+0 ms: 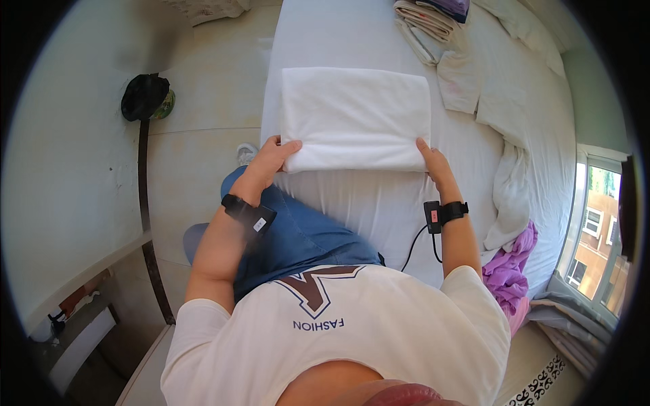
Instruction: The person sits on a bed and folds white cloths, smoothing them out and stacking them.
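A folded white cloth [355, 111] lies in a neat rectangle on a bed with a white sheet [345, 30]. At its near left corner, my left hand [278, 155] grips the edge, thumb on top and fingers beneath. My right hand [431, 156] holds the near right corner in the same way, its fingers partly hidden under the cloth. Both wrists wear black straps with small black devices, and a black cable runs from the right one.
Folded clothes [426, 20] are stacked at the bed's far side. A rumpled cream garment [510, 167] and a purple cloth [508, 279] lie on the right. A window [591, 228] is at the far right; a black bag [144, 97] is by the left wall.
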Action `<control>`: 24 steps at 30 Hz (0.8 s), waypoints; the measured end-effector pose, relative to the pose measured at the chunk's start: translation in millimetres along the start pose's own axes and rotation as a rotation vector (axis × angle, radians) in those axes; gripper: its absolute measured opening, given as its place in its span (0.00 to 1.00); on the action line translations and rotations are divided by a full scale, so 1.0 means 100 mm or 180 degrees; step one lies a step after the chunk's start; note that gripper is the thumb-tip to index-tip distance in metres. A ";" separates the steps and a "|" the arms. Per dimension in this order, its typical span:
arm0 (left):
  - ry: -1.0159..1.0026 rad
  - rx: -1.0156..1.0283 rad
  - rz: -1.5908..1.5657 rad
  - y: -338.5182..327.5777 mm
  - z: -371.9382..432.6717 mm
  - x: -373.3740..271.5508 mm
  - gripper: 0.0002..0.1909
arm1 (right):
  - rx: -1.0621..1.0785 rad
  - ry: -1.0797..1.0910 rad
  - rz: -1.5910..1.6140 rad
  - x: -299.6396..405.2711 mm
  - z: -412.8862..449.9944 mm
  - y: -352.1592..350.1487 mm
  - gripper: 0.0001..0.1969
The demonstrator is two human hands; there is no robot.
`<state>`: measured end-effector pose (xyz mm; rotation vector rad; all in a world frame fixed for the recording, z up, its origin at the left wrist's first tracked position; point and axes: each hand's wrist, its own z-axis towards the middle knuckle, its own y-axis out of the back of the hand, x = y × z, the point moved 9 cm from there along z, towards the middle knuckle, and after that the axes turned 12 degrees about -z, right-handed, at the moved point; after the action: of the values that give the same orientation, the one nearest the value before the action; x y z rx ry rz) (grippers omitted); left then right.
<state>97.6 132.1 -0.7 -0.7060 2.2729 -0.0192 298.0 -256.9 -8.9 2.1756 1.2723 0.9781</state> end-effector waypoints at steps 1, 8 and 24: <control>-0.0038 -0.0035 -0.0011 0.03 0.00 -0.05 0.39 | -0.0224 0.0127 -0.0657 0.18 -0.17 0.19 0.40; -0.3626 -0.1589 0.3212 -0.98 -0.46 -1.41 0.32 | -0.3033 0.2639 -0.1560 1.88 -0.82 0.70 0.30; -0.2896 -0.1678 0.3935 -0.80 0.19 -0.99 0.35 | -0.2522 0.2346 -0.2480 1.82 -0.24 -0.28 0.33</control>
<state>205.5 116.6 67.2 0.4950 1.4480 1.2305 323.9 -84.0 52.4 0.6256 1.4703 1.5875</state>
